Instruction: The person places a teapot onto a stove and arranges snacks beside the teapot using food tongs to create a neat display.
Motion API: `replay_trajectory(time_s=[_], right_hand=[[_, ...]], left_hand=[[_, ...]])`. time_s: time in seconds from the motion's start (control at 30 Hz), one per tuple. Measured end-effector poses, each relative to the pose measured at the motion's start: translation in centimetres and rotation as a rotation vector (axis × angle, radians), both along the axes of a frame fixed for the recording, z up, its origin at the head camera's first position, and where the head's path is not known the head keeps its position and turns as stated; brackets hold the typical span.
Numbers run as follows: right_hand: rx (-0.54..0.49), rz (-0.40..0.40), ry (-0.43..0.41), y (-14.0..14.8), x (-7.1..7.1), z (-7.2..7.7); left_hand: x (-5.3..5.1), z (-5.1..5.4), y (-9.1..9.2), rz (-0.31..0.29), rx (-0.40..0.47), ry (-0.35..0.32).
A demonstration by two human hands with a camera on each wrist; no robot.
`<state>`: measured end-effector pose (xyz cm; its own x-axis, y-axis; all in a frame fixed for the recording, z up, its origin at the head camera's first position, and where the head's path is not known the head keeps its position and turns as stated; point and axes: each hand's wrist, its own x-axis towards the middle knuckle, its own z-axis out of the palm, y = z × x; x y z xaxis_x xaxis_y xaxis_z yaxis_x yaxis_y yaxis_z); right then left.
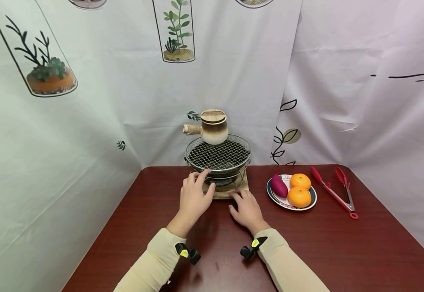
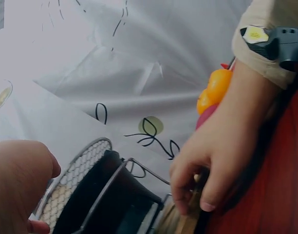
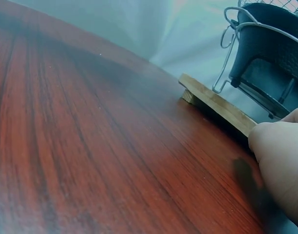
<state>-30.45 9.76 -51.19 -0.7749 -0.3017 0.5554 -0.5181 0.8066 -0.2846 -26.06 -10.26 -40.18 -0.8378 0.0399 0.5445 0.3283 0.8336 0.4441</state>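
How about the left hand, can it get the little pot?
Probably yes, by reaching over the mesh rack: nothing tall seems to stand between the left hand and the pot.

Pot [image 1: 215,133] on grill [image 1: 219,158]; plate [image 1: 285,201], tongs [image 1: 337,197] to R

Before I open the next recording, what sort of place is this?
Probably a staged tabletop set rather than a working kitchen: printed cloth hangs behind the table, where a grill stands with a pot on it.
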Motion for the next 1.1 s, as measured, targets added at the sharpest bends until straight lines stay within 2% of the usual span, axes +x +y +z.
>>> replay_trajectory(time_s=[0.13,0.33,0.47,0.8,1.1], right_hand=[[-0.009,-0.017,-0.001,0.2,0.0,0.0],[-0.012,-0.027,0.012,0.6,-0.1,0.2],[-0.018,-0.026,0.009,0.9,0.0,0.2],[0.002,-0.033,-0.039,1.2,0.0,0.1],[-0.002,-0.033,-0.002,1.3,0.2,0.2]], left_hand=[[0.1,-1.0,0.2,-0.001,0.014,0.04],[0.2,-2.3,0.2,0.005,-0.013,0.11],[0.4,-3.0,0.3,-0.015,-0.026,0.146],[0.0,-5.3,0.0,-0.03,-0.126,0.111],[-1.2,-6.8,0.1,-0.043,-0.111,0.109]])
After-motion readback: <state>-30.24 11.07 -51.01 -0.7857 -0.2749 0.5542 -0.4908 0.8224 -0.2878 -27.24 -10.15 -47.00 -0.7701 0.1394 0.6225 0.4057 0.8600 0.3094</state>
